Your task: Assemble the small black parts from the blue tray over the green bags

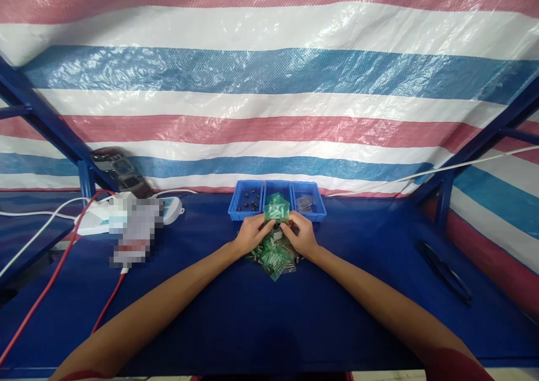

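Both hands meet at the middle of the blue table. My left hand (251,233) and my right hand (301,234) pinch the two sides of a small clear-green plastic bag (277,211), thumbs toward each other. Pale small pieces show inside it. Under and in front of the hands lies a pile of green plastic bags (275,257) with small metal parts around it. Just behind stand three blue bins: the left bin (236,202) holds small dark parts, the middle bin (278,186) has green plastic at its front, and the right bin (321,204) holds small clear bags.
A white power strip (172,209) with cables, a blurred item (137,232) and a dark object (122,170) are at the left. Black-framed glasses (446,271) lie at the right. A striped sheet (269,105) hangs behind, between blue metal frames.
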Demonstrator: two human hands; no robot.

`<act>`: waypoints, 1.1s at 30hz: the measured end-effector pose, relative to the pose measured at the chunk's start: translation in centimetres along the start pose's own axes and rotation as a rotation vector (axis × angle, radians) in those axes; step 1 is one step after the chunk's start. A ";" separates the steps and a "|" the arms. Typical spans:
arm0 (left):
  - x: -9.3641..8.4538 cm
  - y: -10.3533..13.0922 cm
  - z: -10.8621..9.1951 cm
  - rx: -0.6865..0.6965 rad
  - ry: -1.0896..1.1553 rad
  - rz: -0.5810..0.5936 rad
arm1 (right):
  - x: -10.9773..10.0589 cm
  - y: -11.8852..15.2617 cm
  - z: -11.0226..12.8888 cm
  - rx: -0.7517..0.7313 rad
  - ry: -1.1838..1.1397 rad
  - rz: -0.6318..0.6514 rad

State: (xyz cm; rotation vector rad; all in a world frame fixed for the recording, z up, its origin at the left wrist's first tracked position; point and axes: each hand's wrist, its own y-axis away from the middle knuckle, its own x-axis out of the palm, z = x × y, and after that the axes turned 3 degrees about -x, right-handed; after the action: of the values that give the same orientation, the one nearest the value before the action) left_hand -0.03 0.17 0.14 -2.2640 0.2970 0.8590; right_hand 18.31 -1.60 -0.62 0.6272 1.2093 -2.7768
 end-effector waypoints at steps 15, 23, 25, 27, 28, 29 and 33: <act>-0.3 -0.2 -0.5 -0.051 0.032 0.032 | 0.0 0.0 -0.2 0.040 -0.006 -0.016; -0.2 0.0 -0.3 -0.008 -0.004 0.070 | -0.3 -0.1 0.1 0.002 0.006 0.010; -0.2 0.0 -0.3 -0.008 -0.003 0.063 | -0.3 -0.1 0.1 -0.002 -0.006 0.019; -0.2 0.0 -0.4 -0.007 0.001 0.061 | -0.3 -0.1 0.1 -0.002 -0.008 0.020; -0.2 -0.1 -0.4 -0.005 0.003 0.061 | -0.3 -0.1 0.2 -0.003 -0.004 0.019; -0.2 -0.1 -0.4 -0.003 0.004 0.062 | -0.3 -0.1 0.2 -0.005 0.003 0.016; -0.3 0.0 -0.3 0.007 0.000 0.063 | -0.3 -0.2 0.2 -0.017 0.011 0.009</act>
State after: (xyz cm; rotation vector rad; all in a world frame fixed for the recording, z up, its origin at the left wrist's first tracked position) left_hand -0.07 -0.01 0.47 -2.2585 0.3728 0.8889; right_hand 18.53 -1.61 -0.25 0.6460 1.2272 -2.7565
